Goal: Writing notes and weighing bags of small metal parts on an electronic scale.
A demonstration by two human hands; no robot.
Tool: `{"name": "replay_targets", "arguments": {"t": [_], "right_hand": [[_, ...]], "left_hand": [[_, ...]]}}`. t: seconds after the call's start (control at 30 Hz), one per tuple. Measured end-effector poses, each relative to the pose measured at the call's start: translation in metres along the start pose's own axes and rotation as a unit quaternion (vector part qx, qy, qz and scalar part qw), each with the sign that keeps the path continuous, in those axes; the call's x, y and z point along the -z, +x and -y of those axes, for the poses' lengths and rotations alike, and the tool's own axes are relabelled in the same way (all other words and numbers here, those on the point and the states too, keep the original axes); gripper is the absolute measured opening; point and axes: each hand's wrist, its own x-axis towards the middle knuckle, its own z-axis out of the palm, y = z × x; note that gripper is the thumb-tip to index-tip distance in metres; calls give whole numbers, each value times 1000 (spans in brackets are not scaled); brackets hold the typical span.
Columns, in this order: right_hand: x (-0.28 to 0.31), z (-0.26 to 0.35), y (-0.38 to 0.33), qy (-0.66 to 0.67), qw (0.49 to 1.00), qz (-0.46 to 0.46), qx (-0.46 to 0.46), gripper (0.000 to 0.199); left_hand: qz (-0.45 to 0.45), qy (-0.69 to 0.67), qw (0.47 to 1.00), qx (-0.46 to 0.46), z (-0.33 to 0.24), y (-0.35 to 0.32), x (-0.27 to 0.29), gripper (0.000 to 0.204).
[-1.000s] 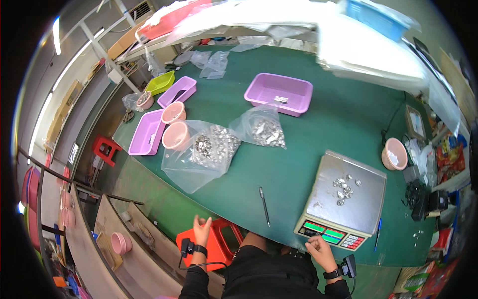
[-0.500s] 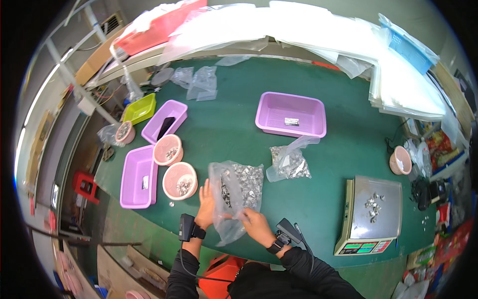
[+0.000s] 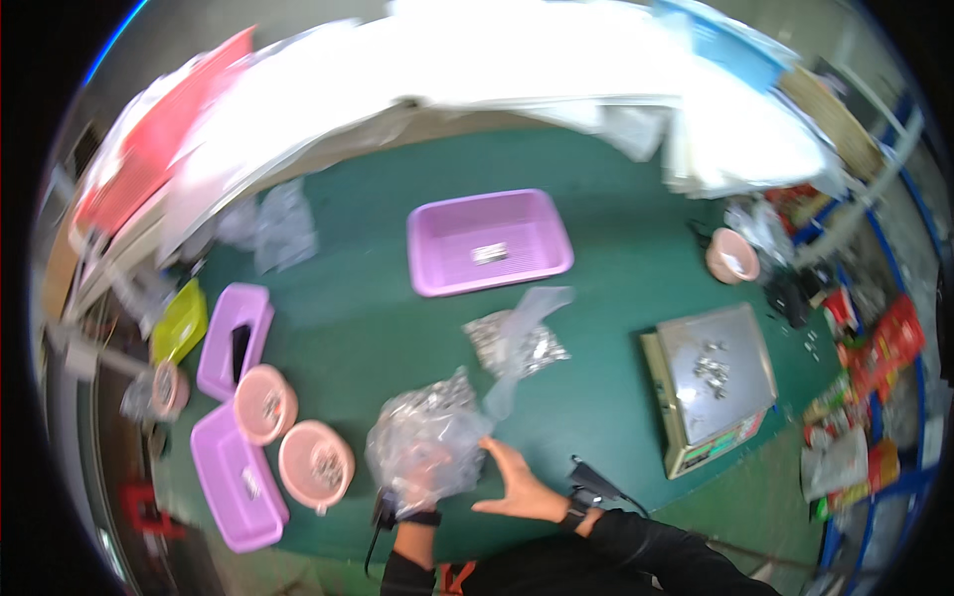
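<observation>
My left hand (image 3: pixel 425 474) is inside or under a large clear plastic bag (image 3: pixel 427 442) of small metal parts on the green table (image 3: pixel 358 328), gripping it from below. Just right of the bag, my right hand (image 3: pixel 519 482) is held open, fingers spread, touching nothing I can make out. A second clear bag (image 3: pixel 517 343) with metal parts lies a little farther back, toward the middle of the table.
Two pink bowls (image 3: pixel 316 465) and a purple tray (image 3: pixel 238 477) sit to the left, another purple tray (image 3: pixel 235 336) behind them. A large purple basket (image 3: pixel 489 241) stands at the back. A scale (image 3: pixel 711 382) with metal parts is on the right, beyond it a pink bowl (image 3: pixel 733 255).
The view has swung from the scale toward the bags. Both hands came up to the large bag; the left hand now grips it and the right has drawn off to its side.
</observation>
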Motion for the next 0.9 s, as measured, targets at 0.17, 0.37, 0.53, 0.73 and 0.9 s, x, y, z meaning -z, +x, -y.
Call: {"name": "replay_targets", "arguments": {"t": [0.17,0.37,0.53,0.73,0.9], "right_hand": [[-33,-36,37,-79,994,-51,-63,93],[-32,-22,52,-185,980,10,76,80],[-38,-3,22,-100,991,91,-3,54],[-28,-52,-55,104,987,84,-93,44],[-35,-77,-73,98,971,142,-167,36]], "left_hand": [[69,323,943,-35,-48,24,-34,29],[257,631,686,-255,-130,38,-128,27],[339,650,567,-375,-154,2,-176,25],[415,617,525,-414,-143,-35,-183,23],[469,664,561,-155,-120,-45,-163,33]]}}
